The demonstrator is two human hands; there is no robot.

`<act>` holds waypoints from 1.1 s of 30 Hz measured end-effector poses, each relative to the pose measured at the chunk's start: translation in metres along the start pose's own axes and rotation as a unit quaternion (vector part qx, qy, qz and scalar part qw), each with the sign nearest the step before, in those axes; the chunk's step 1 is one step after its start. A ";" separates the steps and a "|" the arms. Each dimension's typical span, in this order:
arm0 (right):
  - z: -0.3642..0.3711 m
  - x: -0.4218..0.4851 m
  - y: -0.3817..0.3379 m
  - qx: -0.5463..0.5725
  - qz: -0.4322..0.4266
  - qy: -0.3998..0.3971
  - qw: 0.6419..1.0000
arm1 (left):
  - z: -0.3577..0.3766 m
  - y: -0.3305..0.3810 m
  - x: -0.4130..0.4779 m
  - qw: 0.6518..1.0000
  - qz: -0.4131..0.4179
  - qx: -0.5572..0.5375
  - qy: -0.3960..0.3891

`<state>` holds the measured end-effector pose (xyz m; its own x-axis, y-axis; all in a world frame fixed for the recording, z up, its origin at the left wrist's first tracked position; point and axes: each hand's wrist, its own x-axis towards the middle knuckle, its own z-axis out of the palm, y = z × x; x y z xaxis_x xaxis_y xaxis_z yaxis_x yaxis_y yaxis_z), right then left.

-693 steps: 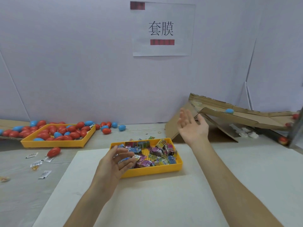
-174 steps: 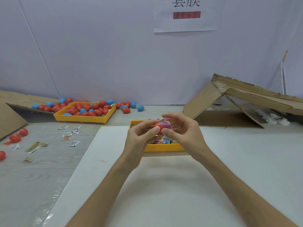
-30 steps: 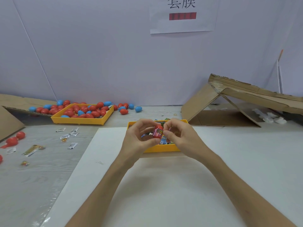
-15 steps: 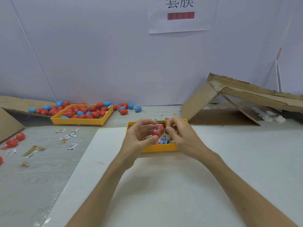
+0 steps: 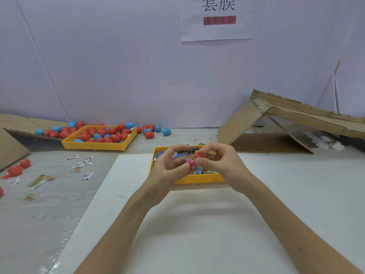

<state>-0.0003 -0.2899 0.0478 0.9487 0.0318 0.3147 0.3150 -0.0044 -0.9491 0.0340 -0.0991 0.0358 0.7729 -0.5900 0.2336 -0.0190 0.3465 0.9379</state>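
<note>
In the last half second the pink sleeve [image 5: 190,160] had slid further over the egg [image 5: 197,155], leaving only its red tip bare, so the wrapping looked nearly done. The egg was held between both hands, just above the near yellow tray [image 5: 197,182] on the desk [image 5: 49,214]. The left hand [image 5: 167,172] and right hand [image 5: 219,165] each held it in a narrow fingertip grip, fingers curled, wrists raised.

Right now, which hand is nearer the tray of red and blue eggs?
Left. The left hand is right of the egg tray, closer to the camera; the right hand lies farther right, both pinching a wrapped red egg.
</note>
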 end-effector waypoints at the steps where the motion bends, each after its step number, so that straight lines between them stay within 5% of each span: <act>1: 0.000 0.000 0.001 0.002 0.000 -0.004 1.000 | 0.000 0.000 0.000 1.000 -0.001 0.000 -0.002; 8: -0.002 0.001 0.001 0.045 0.003 0.019 0.999 | 0.000 0.000 0.001 0.999 -0.001 -0.035 0.015; 16: 0.010 -0.003 -0.002 -0.145 -0.095 0.058 0.983 | -0.003 0.002 0.000 0.991 -0.031 -0.129 0.016; 22: 0.004 -0.001 -0.003 -0.041 -0.062 0.036 0.997 | 0.003 0.002 -0.001 0.987 -0.049 -0.151 -0.005; 33: 0.006 -0.002 0.000 -0.038 -0.061 0.015 0.997 | 0.004 0.002 0.000 0.980 -0.058 -0.185 -0.036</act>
<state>-0.0023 -0.2840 0.0476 0.9034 0.0069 0.4288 0.4280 -0.0773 -0.9004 0.0312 -0.1011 0.0382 0.7095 -0.6860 0.1611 0.3072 0.5069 0.8054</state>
